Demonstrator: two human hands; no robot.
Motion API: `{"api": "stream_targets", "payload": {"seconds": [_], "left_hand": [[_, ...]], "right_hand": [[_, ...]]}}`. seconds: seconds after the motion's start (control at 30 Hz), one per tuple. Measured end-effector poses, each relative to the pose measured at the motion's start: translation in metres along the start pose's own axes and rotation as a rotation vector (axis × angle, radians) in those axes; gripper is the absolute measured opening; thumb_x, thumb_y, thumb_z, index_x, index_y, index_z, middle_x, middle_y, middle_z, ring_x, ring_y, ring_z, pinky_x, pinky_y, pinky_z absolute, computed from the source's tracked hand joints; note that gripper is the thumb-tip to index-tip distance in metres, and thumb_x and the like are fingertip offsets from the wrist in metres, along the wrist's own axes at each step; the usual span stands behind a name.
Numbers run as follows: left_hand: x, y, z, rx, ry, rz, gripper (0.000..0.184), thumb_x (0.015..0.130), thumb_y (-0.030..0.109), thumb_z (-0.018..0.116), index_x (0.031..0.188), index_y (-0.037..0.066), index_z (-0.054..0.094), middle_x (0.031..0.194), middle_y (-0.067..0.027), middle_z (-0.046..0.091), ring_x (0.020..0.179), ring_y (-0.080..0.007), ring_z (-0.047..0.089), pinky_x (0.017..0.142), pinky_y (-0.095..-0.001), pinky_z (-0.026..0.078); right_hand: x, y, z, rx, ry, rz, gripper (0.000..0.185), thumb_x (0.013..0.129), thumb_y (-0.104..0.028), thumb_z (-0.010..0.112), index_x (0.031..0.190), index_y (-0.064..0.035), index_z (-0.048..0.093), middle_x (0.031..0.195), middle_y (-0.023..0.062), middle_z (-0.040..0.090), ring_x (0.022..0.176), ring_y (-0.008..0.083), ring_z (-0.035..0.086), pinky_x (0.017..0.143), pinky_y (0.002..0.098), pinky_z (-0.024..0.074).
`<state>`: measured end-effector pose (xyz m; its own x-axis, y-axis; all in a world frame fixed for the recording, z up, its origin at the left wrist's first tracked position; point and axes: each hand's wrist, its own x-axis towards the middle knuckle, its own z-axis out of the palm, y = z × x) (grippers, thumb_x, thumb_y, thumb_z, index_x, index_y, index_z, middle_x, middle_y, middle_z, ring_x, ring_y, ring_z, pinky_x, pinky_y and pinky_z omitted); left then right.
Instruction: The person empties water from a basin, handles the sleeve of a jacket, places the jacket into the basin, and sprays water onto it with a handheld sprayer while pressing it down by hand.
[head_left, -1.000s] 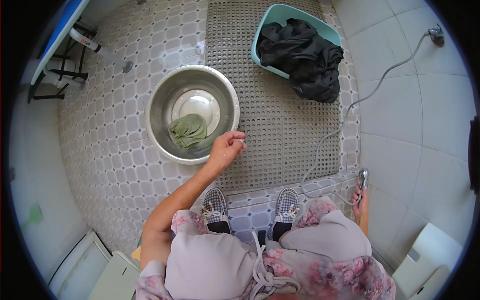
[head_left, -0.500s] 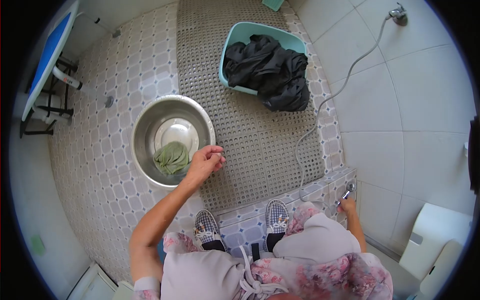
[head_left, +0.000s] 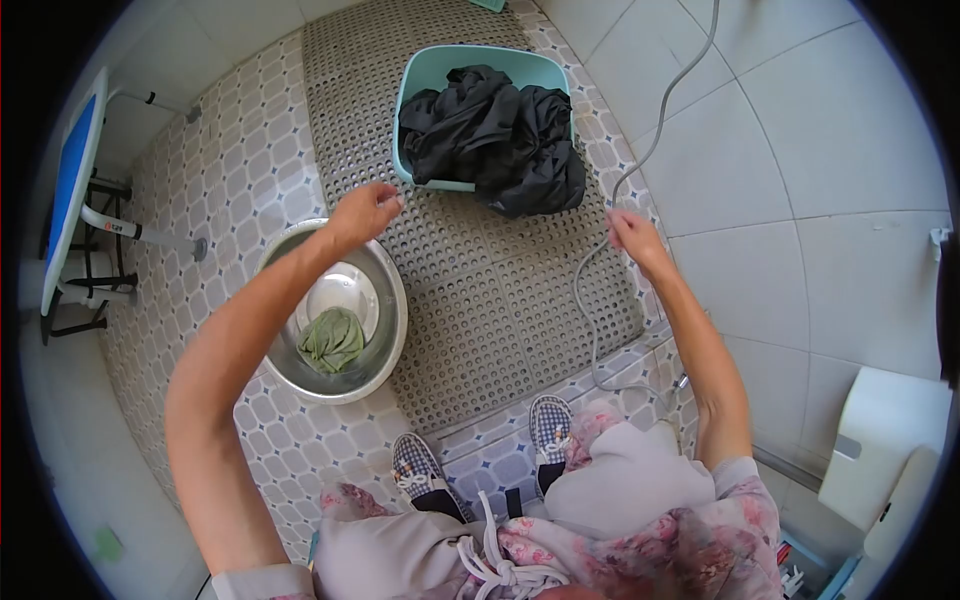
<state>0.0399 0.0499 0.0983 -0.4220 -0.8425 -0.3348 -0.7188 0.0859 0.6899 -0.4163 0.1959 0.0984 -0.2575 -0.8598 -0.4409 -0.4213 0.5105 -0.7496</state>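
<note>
My left hand (head_left: 364, 214) is above the far rim of a steel basin (head_left: 396, 345), its fingers loosely curled with nothing visible in them. A wet green cloth (head_left: 332, 341) lies bunched inside that basin. My right hand (head_left: 634, 238) is out over the grey mat, fingers curled in, right beside the grey shower hose (head_left: 655, 140); it seems to hold nothing. Between and beyond both hands, black clothing (head_left: 490, 135) is heaped in a teal tub (head_left: 416, 75) and hangs over its near edge. Neither hand touches the clothing.
A perforated grey mat (head_left: 480, 330) covers part of the tiled floor. The hose's metal end (head_left: 682, 383) rests by the low tiled ledge at right. A blue-and-white folding seat (head_left: 75, 180) stands at left. A white box (head_left: 880, 440) is at the right wall.
My right hand has let go of the hose's metal end and moved forward. My left hand has moved forward, away from me. The view has shifted slightly.
</note>
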Motion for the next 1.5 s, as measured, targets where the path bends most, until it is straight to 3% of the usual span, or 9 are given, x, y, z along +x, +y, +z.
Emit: {"api": "stream_targets", "payload": {"seconds": [0.07, 0.3, 0.53, 0.63, 0.83, 1.07, 1.17, 1.3, 1.5], "left_hand": [[0.033, -0.007, -0.006, -0.025, -0.016, -0.156, 0.056, 0.091, 0.040, 0.056, 0.131, 0.001, 0.053, 0.117, -0.0148, 0.063, 0.099, -0.0270, 0.062, 0.081, -0.0365, 0.052], [0.096, 0.012, -0.016, -0.458, 0.168, -0.339, 0.068, 0.091, 0.050, 0.050, 0.130, -0.006, 0.049, 0.127, -0.0218, 0.055, 0.113, -0.0322, 0.054, 0.097, -0.0409, 0.042], [0.121, 0.006, 0.021, -0.560, 0.268, -0.429, 0.055, 0.080, 0.022, 0.072, 0.123, -0.006, 0.052, 0.116, -0.0191, 0.061, 0.100, -0.0305, 0.061, 0.083, -0.0426, 0.049], [0.098, 0.008, 0.032, -0.754, 0.231, -0.421, 0.052, 0.075, 0.020, 0.073, 0.117, -0.007, 0.057, 0.112, -0.0180, 0.064, 0.092, -0.0316, 0.064, 0.079, -0.0436, 0.051], [0.015, 0.024, 0.118, -0.437, 0.141, -0.446, 0.038, 0.073, 0.015, 0.071, 0.105, -0.002, 0.063, 0.085, -0.0121, 0.065, 0.067, -0.0213, 0.060, 0.055, -0.0345, 0.049], [-0.106, 0.079, 0.170, -0.787, -0.250, -0.776, 0.057, 0.080, 0.020, 0.069, 0.127, -0.002, 0.045, 0.117, -0.0146, 0.056, 0.101, -0.0249, 0.058, 0.077, -0.0392, 0.053], [-0.128, 0.102, 0.151, -0.775, -0.343, -0.743, 0.064, 0.081, 0.024, 0.069, 0.131, -0.002, 0.039, 0.115, -0.0136, 0.056, 0.109, -0.0263, 0.055, 0.085, -0.0395, 0.051], [-0.151, 0.106, 0.147, -0.303, 0.021, -0.311, 0.096, 0.077, 0.029, 0.073, 0.147, 0.000, 0.015, 0.137, -0.0239, 0.035, 0.125, -0.0353, 0.040, 0.104, -0.0447, 0.037], [-0.137, 0.115, 0.136, 0.167, 0.178, 0.135, 0.098, 0.075, 0.030, 0.076, 0.150, 0.009, 0.017, 0.142, -0.0271, 0.025, 0.127, -0.0451, 0.030, 0.108, -0.0493, 0.029]], "right_hand": [[0.033, -0.026, 0.026, 0.293, 0.158, -0.040, 0.038, 0.097, -0.034, 0.052, 0.105, 0.0003, 0.066, 0.083, 0.0032, 0.066, 0.063, 0.0088, 0.053, 0.060, 0.0236, 0.0454], [0.128, -0.042, 0.060, 0.556, 0.025, 0.053, 0.048, 0.098, -0.035, 0.049, 0.125, 0.0046, 0.056, 0.114, 0.0136, 0.064, 0.098, 0.0212, 0.061, 0.085, 0.0328, 0.0484], [0.135, -0.013, 0.080, 0.669, 0.014, 0.246, 0.057, 0.096, -0.038, 0.054, 0.125, 0.0119, 0.052, 0.118, 0.0213, 0.062, 0.105, 0.0251, 0.061, 0.087, 0.0353, 0.0482], [0.103, -0.011, 0.077, 0.690, 0.046, 0.127, 0.051, 0.094, -0.033, 0.058, 0.118, 0.0116, 0.056, 0.111, 0.0191, 0.064, 0.099, 0.0241, 0.062, 0.082, 0.0355, 0.0487], [0.058, 0.043, 0.048, 0.583, 0.130, 0.186, 0.034, 0.092, -0.024, 0.059, 0.110, 0.0051, 0.062, 0.098, 0.0129, 0.067, 0.086, 0.0201, 0.062, 0.075, 0.0323, 0.0482], [-0.029, 0.043, 0.024, 0.495, 0.270, 0.212, 0.050, 0.095, -0.031, 0.056, 0.130, 0.0058, 0.050, 0.120, 0.0149, 0.060, 0.107, 0.0204, 0.058, 0.093, 0.0302, 0.0450], [-0.064, 0.001, 0.025, 0.604, 0.304, 0.209, 0.058, 0.096, -0.033, 0.056, 0.137, 0.0048, 0.042, 0.133, 0.0177, 0.052, 0.121, 0.0239, 0.051, 0.101, 0.0323, 0.0396], [-0.092, -0.029, 0.040, -0.009, 0.274, -0.146, 0.077, 0.086, -0.041, 0.067, 0.141, 0.0039, 0.038, 0.139, 0.0206, 0.047, 0.131, 0.0290, 0.043, 0.108, 0.0360, 0.0334], [-0.091, -0.080, 0.098, -0.397, 0.147, -0.602, 0.072, 0.074, -0.021, 0.075, 0.136, -0.0003, 0.045, 0.136, 0.0247, 0.045, 0.122, 0.0420, 0.046, 0.104, 0.0434, 0.0376]]}}
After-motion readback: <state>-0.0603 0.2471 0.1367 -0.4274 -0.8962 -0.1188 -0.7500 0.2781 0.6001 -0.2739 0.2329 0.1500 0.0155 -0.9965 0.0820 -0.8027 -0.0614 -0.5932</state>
